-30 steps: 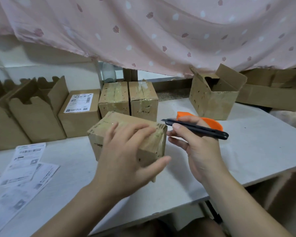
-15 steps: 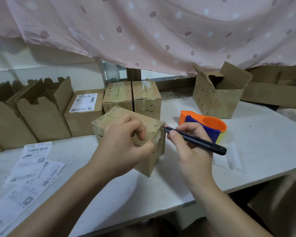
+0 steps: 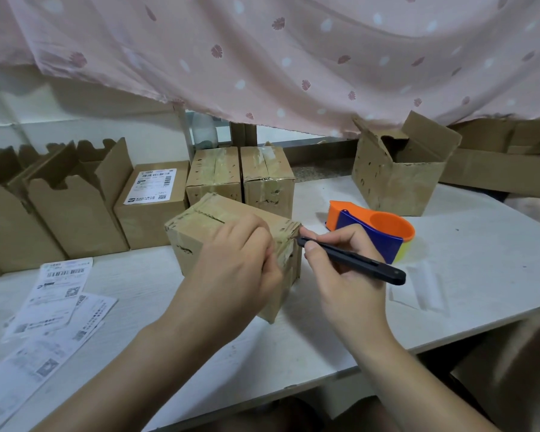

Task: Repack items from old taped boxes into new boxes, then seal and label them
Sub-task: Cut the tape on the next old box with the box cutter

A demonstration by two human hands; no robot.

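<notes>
An old taped cardboard box (image 3: 197, 229) sits on the white table (image 3: 340, 332) in front of me, turned corner-on. My left hand (image 3: 240, 269) grips its near right corner, fingers curled over the taped top edge. My right hand (image 3: 343, 269) holds a black utility knife (image 3: 356, 261) like a pen, its tip touching the box's upper right corner. Two more taped boxes (image 3: 240, 176) stand behind. A sealed box with a shipping label (image 3: 152, 198) sits to their left.
Several empty new boxes (image 3: 60, 201) with open flaps line the left. An open worn box (image 3: 396, 173) stands at the back right. An orange and blue tape dispenser (image 3: 371, 230) sits just right of my knife hand. Loose shipping labels (image 3: 50, 300) lie at the front left.
My left hand went from lying flat on the box top to gripping its corner. The knife tip came down to the box's upper right corner. The view shifted, uncovering the tape dispenser.
</notes>
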